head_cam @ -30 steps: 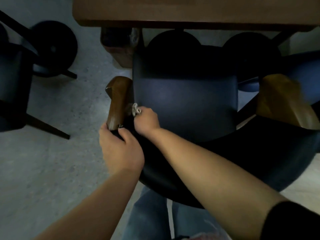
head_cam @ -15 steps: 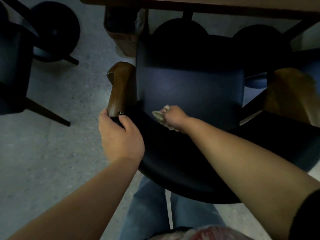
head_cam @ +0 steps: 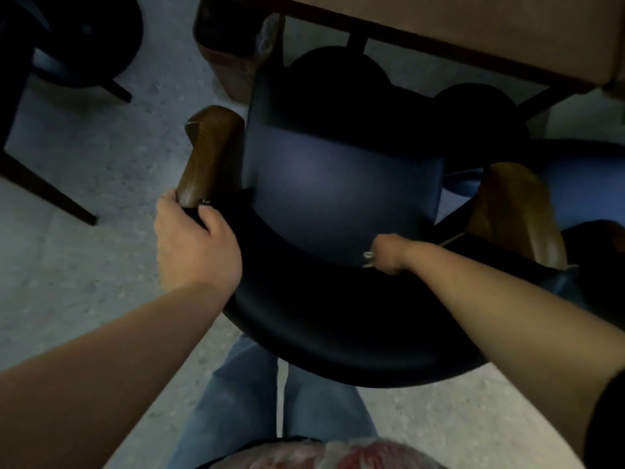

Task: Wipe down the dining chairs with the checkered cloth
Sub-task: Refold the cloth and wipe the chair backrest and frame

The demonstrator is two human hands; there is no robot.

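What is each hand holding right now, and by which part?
The left hand grips the chair where the wooden armrest meets the dark backrest. The right hand holds the bunched cloth, mostly hidden.

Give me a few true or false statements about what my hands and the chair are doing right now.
1. The left hand grips the chair's wooden armrest. True.
2. The right hand rests on the table. False: it is down at the back of the seat, holding the cloth.
3. The seat is red. False: it is dark blue.
4. The chair sits partly under the table. True.
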